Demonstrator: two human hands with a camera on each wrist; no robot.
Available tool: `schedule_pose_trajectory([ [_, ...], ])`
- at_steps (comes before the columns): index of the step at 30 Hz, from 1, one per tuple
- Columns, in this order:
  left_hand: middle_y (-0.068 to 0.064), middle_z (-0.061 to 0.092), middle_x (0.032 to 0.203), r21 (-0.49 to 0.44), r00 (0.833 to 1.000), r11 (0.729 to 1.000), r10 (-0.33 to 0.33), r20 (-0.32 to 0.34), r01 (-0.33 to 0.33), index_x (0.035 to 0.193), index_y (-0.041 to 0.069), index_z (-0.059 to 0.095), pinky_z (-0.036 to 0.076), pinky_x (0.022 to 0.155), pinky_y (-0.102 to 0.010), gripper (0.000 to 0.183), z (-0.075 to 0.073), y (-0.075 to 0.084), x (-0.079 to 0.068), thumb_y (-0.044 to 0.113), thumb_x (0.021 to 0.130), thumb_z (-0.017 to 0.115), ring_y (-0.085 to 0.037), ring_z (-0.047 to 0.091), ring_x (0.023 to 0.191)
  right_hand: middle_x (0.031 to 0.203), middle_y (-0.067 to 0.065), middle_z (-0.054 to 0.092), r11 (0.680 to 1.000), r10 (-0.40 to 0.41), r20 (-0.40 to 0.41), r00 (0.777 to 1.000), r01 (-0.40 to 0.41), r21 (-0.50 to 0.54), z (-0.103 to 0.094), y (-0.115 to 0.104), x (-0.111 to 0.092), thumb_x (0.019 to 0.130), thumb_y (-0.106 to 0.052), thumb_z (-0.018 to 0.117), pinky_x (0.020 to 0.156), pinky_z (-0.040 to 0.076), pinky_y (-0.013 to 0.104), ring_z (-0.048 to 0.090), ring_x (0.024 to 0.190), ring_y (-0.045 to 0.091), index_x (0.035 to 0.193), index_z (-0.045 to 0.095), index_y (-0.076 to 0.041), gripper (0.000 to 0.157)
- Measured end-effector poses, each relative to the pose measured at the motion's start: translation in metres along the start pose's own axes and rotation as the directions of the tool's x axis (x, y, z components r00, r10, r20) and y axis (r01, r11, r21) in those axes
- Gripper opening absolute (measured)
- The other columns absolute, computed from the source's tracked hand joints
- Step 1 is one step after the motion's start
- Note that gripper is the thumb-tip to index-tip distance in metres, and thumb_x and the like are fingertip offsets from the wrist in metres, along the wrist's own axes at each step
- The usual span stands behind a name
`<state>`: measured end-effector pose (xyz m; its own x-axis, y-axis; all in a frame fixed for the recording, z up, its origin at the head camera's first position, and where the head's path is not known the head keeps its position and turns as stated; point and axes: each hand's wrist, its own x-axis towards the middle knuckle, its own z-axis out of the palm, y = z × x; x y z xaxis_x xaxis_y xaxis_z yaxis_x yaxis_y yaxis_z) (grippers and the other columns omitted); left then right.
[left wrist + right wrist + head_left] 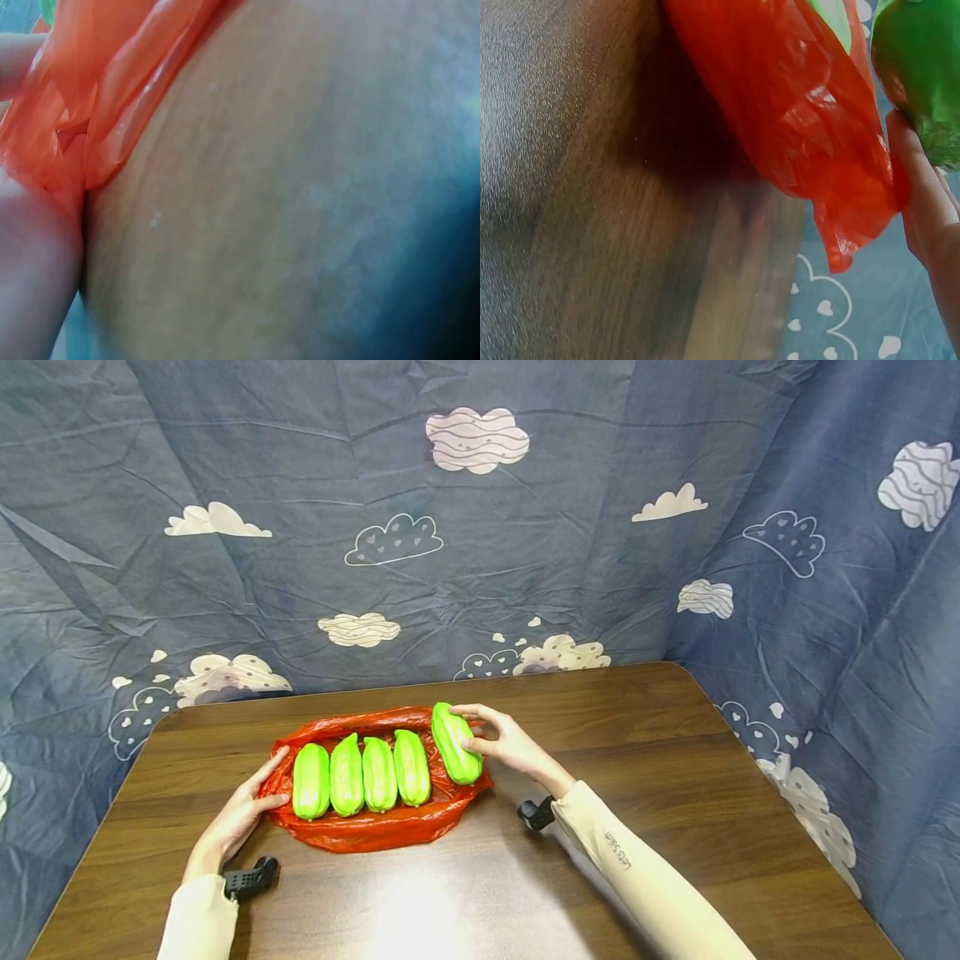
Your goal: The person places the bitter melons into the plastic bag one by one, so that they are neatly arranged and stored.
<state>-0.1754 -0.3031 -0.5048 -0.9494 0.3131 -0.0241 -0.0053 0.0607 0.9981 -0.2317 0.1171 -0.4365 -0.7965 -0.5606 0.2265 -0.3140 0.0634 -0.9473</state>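
A red plastic bag (360, 837) lies spread on the table with its mouth upward. Several plump, ribbed, bright green fruits, papaya-like in shape, lie side by side inside; the leftmost green fruit (311, 782) is nearest my left hand (238, 817). That hand rests against the bag's left end, thumb and fingers spread and fairly straight, with crumpled red film (112, 90) between them in the left wrist view. At the bag's right end, my right hand (510, 743) holds another green fruit (455, 743), tilted, between thumb and fingers. Its underside (922, 75) shows in the right wrist view.
The brown wooden table (645, 760) extends to both sides and in front of the bag. A dark blue cloth with cloud prints (390, 460) hangs behind and to the right. Black wrist devices (251, 877) sit below both hands, near the cream sleeves.
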Motion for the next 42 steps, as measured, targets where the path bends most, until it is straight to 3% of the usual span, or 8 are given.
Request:
schedule_pose_trajectory([
  [5, -0.007, 0.0, 0.16, 0.008, 1.0, 1.0, -0.006, -0.007, 0.006, 0.154, 0.01, 0.012, 0.021, 0.097, -0.007, 0.073, -0.001, -0.001, 0.0, -0.002, 0.093, 0.051, -0.031, -0.01, 0.14, 0.135, 0.025, 0.048, 1.0, -0.022, 0.004, 1.0, 0.022, -0.022, 0.004, 0.003, 0.001, 0.086, 0.005, 0.059, 0.088, 0.047, 0.036, 0.052, 0.113, 0.04, 0.134, 0.046, 0.009, 0.05],
  [12, -0.011, -0.004, 0.159, 0.008, 1.0, 1.0, -0.009, -0.004, 0.009, 0.154, 0.009, 0.012, 0.022, 0.097, -0.007, 0.073, -0.001, 0.0, 0.0, -0.002, 0.093, 0.051, -0.033, -0.011, 0.14, 0.137, 0.022, 0.047, 0.998, 0.033, 0.017, 0.999, -0.032, -0.059, 0.011, 0.006, 0.002, 0.086, 0.003, 0.059, 0.076, 0.051, 0.032, 0.057, 0.108, 0.038, 0.135, 0.047, 0.006, 0.05],
  [17, -0.012, -0.006, 0.159, 0.0, 1.0, 1.0, -0.013, -0.002, 0.013, 0.154, 0.01, 0.012, 0.023, 0.096, -0.007, 0.073, 0.0, 0.001, -0.001, -0.002, 0.093, 0.051, -0.033, -0.01, 0.139, 0.141, 0.025, 0.042, 0.992, 0.031, 0.019, 0.999, -0.029, -0.121, 0.015, 0.008, 0.001, 0.086, 0.003, 0.059, 0.085, 0.05, 0.037, 0.056, 0.109, 0.04, 0.133, 0.048, 0.007, 0.048],
  [37, -0.008, -0.003, 0.159, -0.011, 1.0, 1.0, -0.006, 0.012, 0.006, 0.154, 0.012, 0.012, 0.023, 0.096, -0.008, 0.072, 0.0, 0.0, -0.001, -0.002, 0.094, 0.05, -0.022, -0.004, 0.141, 0.137, 0.029, 0.043, 0.94, 0.038, -0.003, 0.999, -0.037, -0.34, 0.025, 0.011, 0.001, 0.081, 0.003, 0.065, 0.086, 0.049, 0.049, 0.061, 0.101, 0.038, 0.125, 0.056, 0.005, 0.045],
  [42, -0.011, -0.005, 0.159, -0.011, 1.0, 1.0, -0.007, 0.012, 0.007, 0.154, 0.012, 0.012, 0.024, 0.096, -0.008, 0.073, 0.001, 0.001, -0.001, -0.002, 0.094, 0.05, -0.026, -0.006, 0.14, 0.128, 0.025, 0.05, 0.921, 0.045, -0.03, 0.999, -0.053, -0.386, 0.029, 0.012, 0.002, 0.076, 0.006, 0.065, 0.082, 0.052, 0.037, 0.06, 0.101, 0.036, 0.121, 0.06, 0.004, 0.045],
])
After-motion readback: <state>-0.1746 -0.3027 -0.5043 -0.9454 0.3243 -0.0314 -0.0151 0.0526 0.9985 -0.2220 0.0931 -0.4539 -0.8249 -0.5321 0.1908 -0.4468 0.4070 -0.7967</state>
